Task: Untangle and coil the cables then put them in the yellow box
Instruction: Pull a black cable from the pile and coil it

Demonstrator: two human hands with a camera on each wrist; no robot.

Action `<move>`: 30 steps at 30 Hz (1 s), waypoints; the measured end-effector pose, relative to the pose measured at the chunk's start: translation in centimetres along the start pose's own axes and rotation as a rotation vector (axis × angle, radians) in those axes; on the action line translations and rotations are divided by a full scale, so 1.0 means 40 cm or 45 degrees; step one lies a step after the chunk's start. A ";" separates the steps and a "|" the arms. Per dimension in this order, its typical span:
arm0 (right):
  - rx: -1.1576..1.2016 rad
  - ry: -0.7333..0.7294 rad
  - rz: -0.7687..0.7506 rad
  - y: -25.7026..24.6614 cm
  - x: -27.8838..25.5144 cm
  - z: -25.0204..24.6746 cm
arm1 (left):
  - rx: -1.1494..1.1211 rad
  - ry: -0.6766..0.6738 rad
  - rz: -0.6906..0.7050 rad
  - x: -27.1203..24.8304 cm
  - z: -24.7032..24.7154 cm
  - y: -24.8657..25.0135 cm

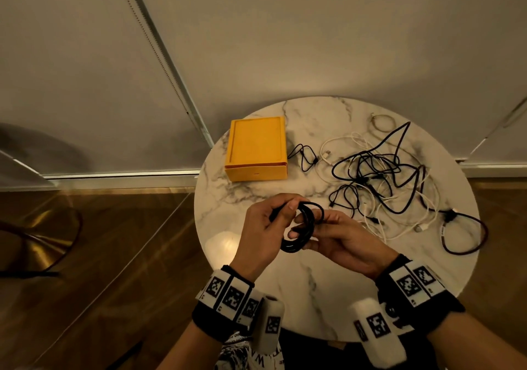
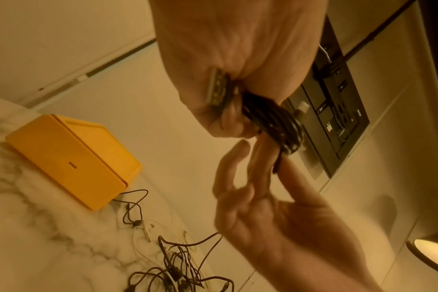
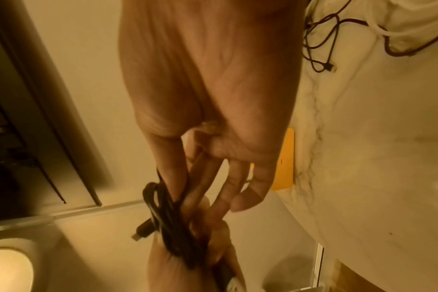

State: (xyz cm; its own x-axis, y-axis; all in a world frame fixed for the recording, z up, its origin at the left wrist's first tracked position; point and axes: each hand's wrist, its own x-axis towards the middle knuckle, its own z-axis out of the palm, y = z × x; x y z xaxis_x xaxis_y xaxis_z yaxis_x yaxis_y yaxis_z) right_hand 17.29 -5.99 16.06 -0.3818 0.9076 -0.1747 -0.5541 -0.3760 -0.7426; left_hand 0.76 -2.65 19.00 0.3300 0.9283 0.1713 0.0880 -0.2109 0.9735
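Over the near edge of the table (image 1: 285, 284), the left hand (image 1: 256, 227) is pinching the black coil (image 1: 302, 232) so loops are not springing open, the right hand (image 1: 342, 244) gripping it too; the yellow box (image 1: 256, 147) is sitting at the far-left edge

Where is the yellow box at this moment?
In the head view the yellow box stands on the far left part of the round marble table, just left of a short black cable.

Coil (image 1: 309, 225) at left hand (image 1: 258, 235): black. Box (image 1: 256, 147) beyond it: yellow. Tangle (image 1: 379, 181) beyond right hand (image 1: 345, 244): black, white. Surface (image 1: 336, 289): white, grey-veined marble.
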 end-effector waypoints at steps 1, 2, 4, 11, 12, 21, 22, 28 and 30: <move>0.079 -0.059 0.005 -0.005 -0.002 0.006 | -0.006 0.011 0.008 0.000 0.002 -0.002; 0.158 -0.110 0.011 -0.009 -0.004 0.012 | 0.006 0.031 0.013 0.001 0.004 -0.003; 0.185 -0.127 0.014 -0.016 -0.004 0.030 | 0.050 0.077 0.046 0.002 0.008 -0.004; -0.505 0.315 -0.175 -0.013 0.016 0.083 | 0.381 0.197 0.451 0.005 0.006 -0.004; -0.460 0.333 -0.226 -0.011 0.018 0.089 | 0.407 0.211 0.480 0.008 0.006 -0.004; -0.390 0.536 -0.447 -0.011 0.039 0.100 | 0.405 0.306 0.454 0.045 -0.002 0.011; -0.433 0.512 -0.425 -0.012 0.039 0.099 | 0.330 0.280 0.392 0.048 -0.004 0.013; -0.374 0.346 -0.216 -0.046 0.035 0.097 | 0.155 0.093 0.220 0.058 0.000 0.007; -0.412 0.261 -0.133 -0.055 0.038 0.097 | 0.183 0.087 0.241 0.063 -0.001 -0.001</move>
State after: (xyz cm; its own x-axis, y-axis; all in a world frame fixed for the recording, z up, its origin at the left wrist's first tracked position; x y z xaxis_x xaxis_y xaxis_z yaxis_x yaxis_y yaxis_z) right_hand 15.07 -4.50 19.94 -0.1623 0.9686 -0.1884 -0.3082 -0.2311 -0.9228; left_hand 1.57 -0.28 19.40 0.2895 0.8856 0.3632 0.1653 -0.4200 0.8923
